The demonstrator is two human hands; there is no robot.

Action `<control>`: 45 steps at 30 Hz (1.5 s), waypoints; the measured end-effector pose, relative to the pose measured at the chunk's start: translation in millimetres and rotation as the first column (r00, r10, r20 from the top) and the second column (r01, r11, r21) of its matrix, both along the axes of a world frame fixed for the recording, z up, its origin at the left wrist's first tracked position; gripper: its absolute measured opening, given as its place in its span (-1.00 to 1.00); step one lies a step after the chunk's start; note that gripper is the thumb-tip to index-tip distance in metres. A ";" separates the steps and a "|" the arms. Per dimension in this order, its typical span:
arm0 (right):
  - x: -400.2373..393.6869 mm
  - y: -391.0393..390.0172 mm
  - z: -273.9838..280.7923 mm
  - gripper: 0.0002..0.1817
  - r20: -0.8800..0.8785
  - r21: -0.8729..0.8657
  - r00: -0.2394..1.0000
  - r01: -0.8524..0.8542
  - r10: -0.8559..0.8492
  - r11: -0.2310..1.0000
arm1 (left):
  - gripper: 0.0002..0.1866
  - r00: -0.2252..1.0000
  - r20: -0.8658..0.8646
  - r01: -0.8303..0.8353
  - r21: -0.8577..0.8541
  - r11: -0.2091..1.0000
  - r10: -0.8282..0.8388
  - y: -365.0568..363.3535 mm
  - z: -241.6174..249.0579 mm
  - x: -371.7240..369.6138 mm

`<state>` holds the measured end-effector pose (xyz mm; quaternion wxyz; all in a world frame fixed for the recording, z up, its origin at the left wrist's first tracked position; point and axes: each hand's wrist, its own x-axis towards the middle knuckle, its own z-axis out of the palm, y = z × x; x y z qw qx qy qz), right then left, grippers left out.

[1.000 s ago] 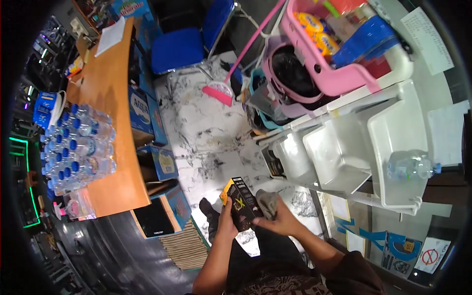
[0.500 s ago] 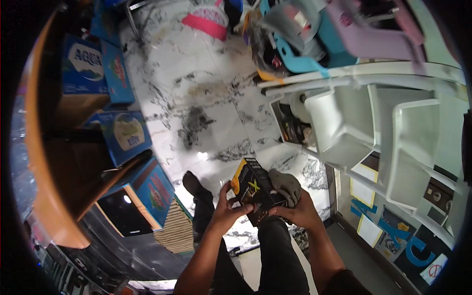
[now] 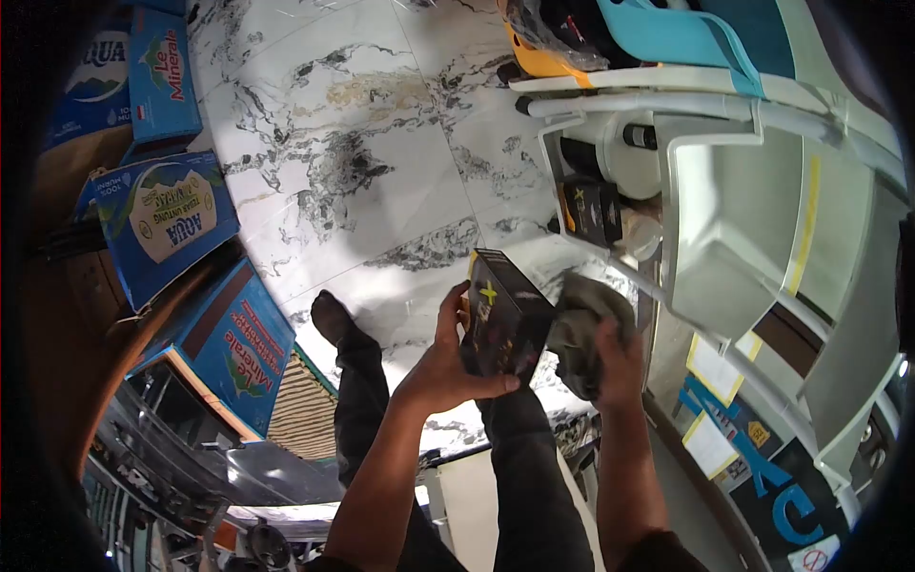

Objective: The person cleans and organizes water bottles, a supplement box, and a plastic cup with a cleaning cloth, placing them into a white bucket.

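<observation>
A black box with a yellow-green X point(image 3: 505, 315) is held upright and slightly tilted in my left hand point(image 3: 443, 372), the thumb along its lower edge and fingers around its left side. My right hand point(image 3: 620, 367) grips a bunched olive-grey cloth point(image 3: 583, 329) just right of the box; the cloth is a little blurred. A narrow gap parts the cloth from the box. Both are above the marble floor point(image 3: 381, 219), over my legs.
Blue water cartons point(image 3: 176, 214) line the left side beside a wooden edge. On the right stands a white rack point(image 3: 658, 105) with white bins point(image 3: 724, 229), and another black box point(image 3: 591, 212) lies low in it. A blue chair point(image 3: 681, 43) is at the upper right.
My right hand has drawn the cloth off the box to the right. The box has risen and now rests in my left hand alone. The view has shifted.
</observation>
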<state>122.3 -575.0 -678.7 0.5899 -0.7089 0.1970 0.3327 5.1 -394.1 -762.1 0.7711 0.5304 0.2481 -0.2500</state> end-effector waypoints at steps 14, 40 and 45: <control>-21.1 -42.3 -37.8 -0.49 -0.105 -0.036 0.968 0.226 -0.229 0.973 | 0.08 0.867 -0.044 -0.445 -0.516 0.732 0.496 -62.4 -127.0 165.9; 5.4 -52.5 -56.0 -0.51 -0.159 -0.004 0.979 0.131 -0.130 0.991 | 0.21 0.928 0.030 -0.356 -0.225 0.907 0.372 -107.4 -162.7 218.1; 5.1 -53.7 -54.6 -0.52 -0.194 -0.048 0.974 0.111 -0.118 0.993 | 0.24 0.934 0.042 -0.341 -0.192 0.920 0.355 -108.5 -151.2 225.8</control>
